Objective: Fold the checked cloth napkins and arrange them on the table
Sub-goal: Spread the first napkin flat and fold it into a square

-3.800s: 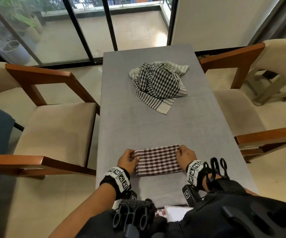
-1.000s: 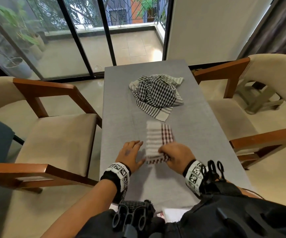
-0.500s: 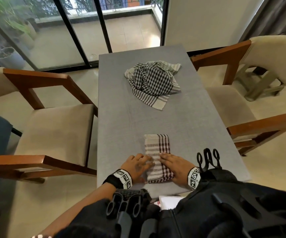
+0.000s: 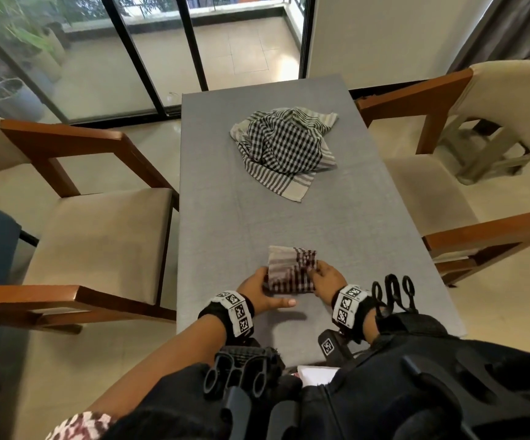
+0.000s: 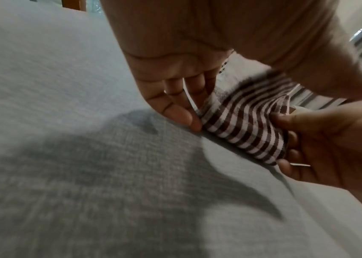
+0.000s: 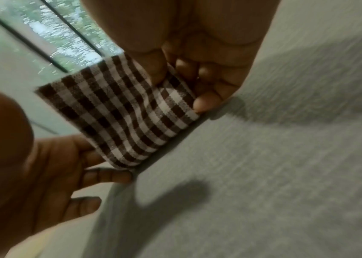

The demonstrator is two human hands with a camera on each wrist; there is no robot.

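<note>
Folding brown checked napkin (image 4: 290, 274) in half: near edge being pinched by right hand (image 4: 328, 278), being lifted by left hand (image 4: 258, 292) fingers curled beneath; corners being matched before pressing advised.

No readable words, brand names or numbers anywhere in these views. Only black-and-white square code patterns, printed on the white wristbands (image 4: 236, 309) just behind both hands and on a small black tag (image 4: 327, 347) below the right wrist; machine markers, not letters. Nothing printed on the cloths or on the table.
</note>
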